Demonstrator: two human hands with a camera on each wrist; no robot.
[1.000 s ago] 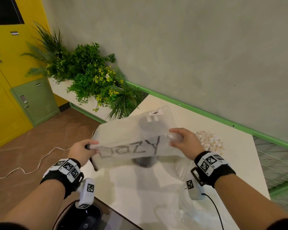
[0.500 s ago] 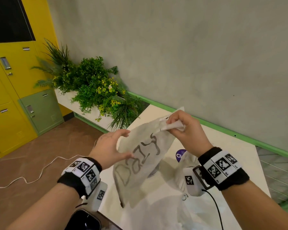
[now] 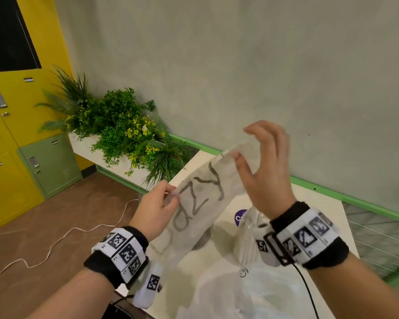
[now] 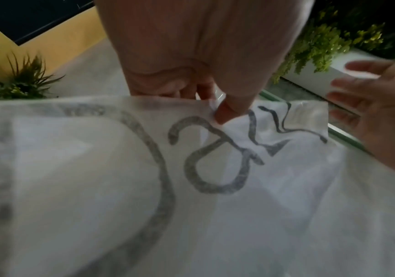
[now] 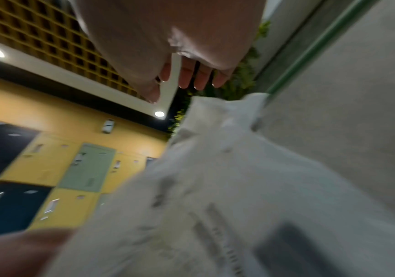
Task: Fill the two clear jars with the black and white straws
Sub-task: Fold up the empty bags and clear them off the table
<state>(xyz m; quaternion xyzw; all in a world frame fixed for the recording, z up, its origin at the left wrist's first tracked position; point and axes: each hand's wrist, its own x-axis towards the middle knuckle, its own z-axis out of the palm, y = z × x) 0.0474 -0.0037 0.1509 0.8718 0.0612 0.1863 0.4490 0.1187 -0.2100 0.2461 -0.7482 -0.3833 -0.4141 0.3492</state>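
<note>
A translucent white plastic bag [image 3: 200, 203] with hand-drawn grey letters hangs slanted above the table. My left hand [image 3: 171, 196] pinches its left edge between thumb and fingers; the left wrist view shows the thumb tip [image 4: 224, 112] pressed on the bag [image 4: 215, 187]. My right hand [image 3: 260, 162] hovers at the bag's upper end with its fingers spread, and only the thumb is near the film. In the right wrist view those fingers [image 5: 186, 78] are straight above the bag [image 5: 227, 178]. No straws or jars are clearly seen. A clear item with a purple label [image 3: 241, 217] lies under my right wrist.
The white table [image 3: 309, 203] runs along a grey wall with a green rail [image 3: 332, 192]. Crumpled clear plastic [image 3: 240, 295] lies on its near part. A planter of green plants [image 3: 124, 130] stands off the left corner. Yellow and green lockers [image 3: 9, 157] and a white cable [image 3: 67, 233] lie further left.
My right hand has let go of the bag's corner and opened. The bag has swung from level to slanted and risen, and my left hand has taken a pinch on its edge.
</note>
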